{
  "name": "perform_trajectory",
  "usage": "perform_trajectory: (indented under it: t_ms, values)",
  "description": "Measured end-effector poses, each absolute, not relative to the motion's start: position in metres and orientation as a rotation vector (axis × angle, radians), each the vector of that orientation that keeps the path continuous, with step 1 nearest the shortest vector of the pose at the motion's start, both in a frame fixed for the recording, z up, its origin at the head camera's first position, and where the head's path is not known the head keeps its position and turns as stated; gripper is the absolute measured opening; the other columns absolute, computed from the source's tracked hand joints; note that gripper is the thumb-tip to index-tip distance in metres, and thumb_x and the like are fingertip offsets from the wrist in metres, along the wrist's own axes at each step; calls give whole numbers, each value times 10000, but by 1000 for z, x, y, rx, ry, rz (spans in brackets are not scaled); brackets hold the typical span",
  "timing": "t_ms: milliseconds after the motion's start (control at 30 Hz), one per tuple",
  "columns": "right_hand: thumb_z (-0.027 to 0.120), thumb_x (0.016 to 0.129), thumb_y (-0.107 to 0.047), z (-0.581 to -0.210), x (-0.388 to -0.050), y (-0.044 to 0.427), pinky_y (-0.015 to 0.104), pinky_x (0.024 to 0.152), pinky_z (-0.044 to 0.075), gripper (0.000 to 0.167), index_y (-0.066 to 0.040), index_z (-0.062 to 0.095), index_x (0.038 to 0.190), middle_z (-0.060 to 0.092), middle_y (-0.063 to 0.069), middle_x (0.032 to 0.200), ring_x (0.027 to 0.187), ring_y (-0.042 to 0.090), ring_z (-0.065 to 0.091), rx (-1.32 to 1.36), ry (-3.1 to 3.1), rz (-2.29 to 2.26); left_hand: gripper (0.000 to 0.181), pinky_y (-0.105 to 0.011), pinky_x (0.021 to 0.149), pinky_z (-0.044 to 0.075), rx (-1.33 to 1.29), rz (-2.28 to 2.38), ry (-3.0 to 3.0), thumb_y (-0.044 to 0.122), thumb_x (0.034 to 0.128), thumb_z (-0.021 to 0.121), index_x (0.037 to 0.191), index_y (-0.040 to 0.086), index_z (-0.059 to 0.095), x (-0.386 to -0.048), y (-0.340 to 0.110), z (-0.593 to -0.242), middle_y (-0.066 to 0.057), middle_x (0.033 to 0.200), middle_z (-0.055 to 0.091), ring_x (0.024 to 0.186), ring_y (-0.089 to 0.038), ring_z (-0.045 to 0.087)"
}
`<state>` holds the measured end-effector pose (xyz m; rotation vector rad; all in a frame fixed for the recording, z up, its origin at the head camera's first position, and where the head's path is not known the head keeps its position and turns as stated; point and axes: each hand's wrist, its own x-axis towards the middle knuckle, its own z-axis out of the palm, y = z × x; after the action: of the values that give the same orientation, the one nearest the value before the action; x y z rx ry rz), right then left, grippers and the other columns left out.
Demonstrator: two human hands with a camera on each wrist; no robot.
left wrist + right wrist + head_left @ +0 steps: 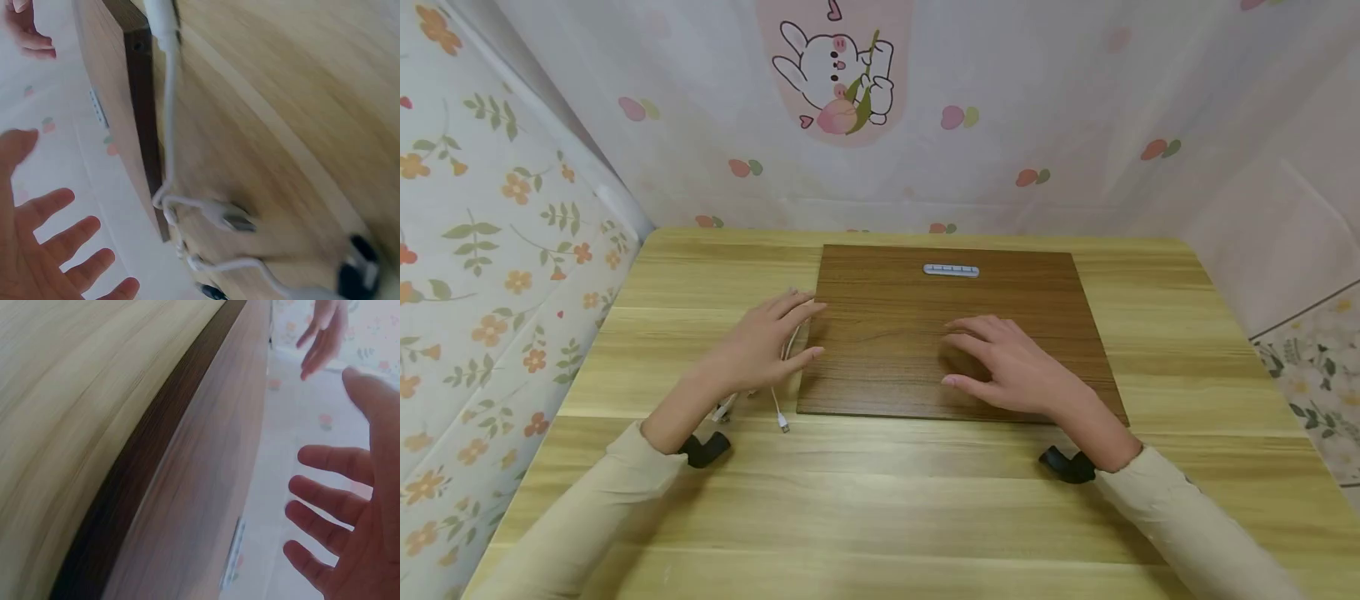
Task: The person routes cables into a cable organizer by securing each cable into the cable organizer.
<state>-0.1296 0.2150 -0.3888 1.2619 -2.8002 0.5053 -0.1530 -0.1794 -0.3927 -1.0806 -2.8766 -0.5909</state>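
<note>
My left hand (760, 337) hovers palm down over white cables, by the left edge of a brown wooden board (887, 333); its fingers are spread and hold nothing. Below it lie white cords with a USB plug (783, 422); the left wrist view shows more plugs, including a white connector (230, 216) with a metal tip. The hand hides part of the cables in the head view. My right hand (1011, 362) is above the right half of the board, fingers apart, holding nothing. Near the board's far edge lies a small pale blue strip with segments (951, 270).
The board lies flat on a light wooden table (880, 517). Behind the table hangs a white curtain (1037, 100) with a rabbit print, and a floral cloth (497, 275) hangs at the left. Black straps (703, 450) sit at both wrists.
</note>
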Motion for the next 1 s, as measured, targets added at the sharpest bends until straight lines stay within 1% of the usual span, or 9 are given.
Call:
perform_trajectory:
  t_ms: [133, 200, 233, 333, 433, 533, 667, 833, 1000]
  values:
    - [692, 985, -387, -387, -131, 199, 539, 935, 447, 433, -48, 678, 1252, 611, 103, 1232, 1112, 302, 578, 1278, -2759, 515, 602, -621, 1066, 323, -1038, -604, -2851, 271, 974, 720, 1464, 3, 496, -156, -189, -392, -216, 1501, 447, 1382, -439, 388]
    - [701, 985, -343, -387, -131, 190, 499, 885, 482, 380, -38, 689, 1213, 632, 91, 1146, 995, 262, 608, 1285, -2750, 510, 582, -602, 1054, 351, -1021, -612, -2837, 226, 958, 739, 1437, -16, 515, -157, -194, -391, -230, 1471, 475, 1346, -435, 432]
    - [704, 985, -320, -386, -132, 186, 466, 841, 502, 348, -40, 696, 1191, 639, 78, 1094, 922, 235, 613, 1289, -2746, 513, 570, -596, 1048, 361, -1011, -616, -2836, 214, 956, 739, 1428, -20, 522, -157, -196, -390, -234, 1457, 487, 1330, -435, 449]
    - [701, 988, -267, -385, -132, 172, 361, 687, 510, 244, -64, 706, 1122, 627, 11, 941, 731, 137, 572, 1297, -2747, 543, 529, -573, 1037, 384, -989, -621, -2844, 171, 952, 735, 1400, -33, 540, -158, -204, -387, -231, 1413, 522, 1295, -428, 485]
    - [698, 990, -239, -384, -132, 159, 286, 578, 469, 161, -93, 701, 1057, 584, -51, 837, 620, 59, 506, 1295, -2751, 578, 494, -563, 1007, 417, -959, -606, -2855, 145, 953, 726, 1379, -35, 553, -157, -212, -383, -220, 1371, 551, 1252, -423, 519]
    - [690, 995, -232, -383, -131, 145, 257, 556, 459, 136, -103, 695, 1037, 574, -73, 812, 600, 31, 495, 1288, -2759, 593, 463, -565, 948, 458, -921, -586, -2854, 121, 952, 721, 1363, -25, 564, -157, -221, -378, -210, 1333, 575, 1198, -421, 556]
    - [671, 1004, -219, -384, -127, 126, 238, 518, 433, 119, -104, 692, 1024, 564, -81, 788, 569, 30, 477, 1292, -2771, 611, 436, -567, 884, 487, -862, -577, -2870, 131, 961, 718, 1345, -17, 575, -157, -232, -375, -217, 1276, 602, 1145, -421, 584]
    - [660, 1001, -206, -391, -116, 99, 219, 476, 395, 108, -105, 698, 1014, 534, -94, 741, 556, 36, 459, 1310, -2753, 658, 455, -586, 882, 478, -795, -582, -2923, 131, 964, 712, 1352, -45, 556, -159, -245, -374, -257, 1271, 587, 1136, -456, 572]
    - [656, 1002, -232, -395, -104, 71, 212, 477, 391, 89, -157, 671, 956, 534, -106, 743, 583, 37, 475, 1336, -2772, 665, 445, -576, 863, 486, -717, -621, -2976, 171, 982, 698, 1328, -74, 566, -167, -251, -376, -274, 1281, 575, 1111, -448, 587]
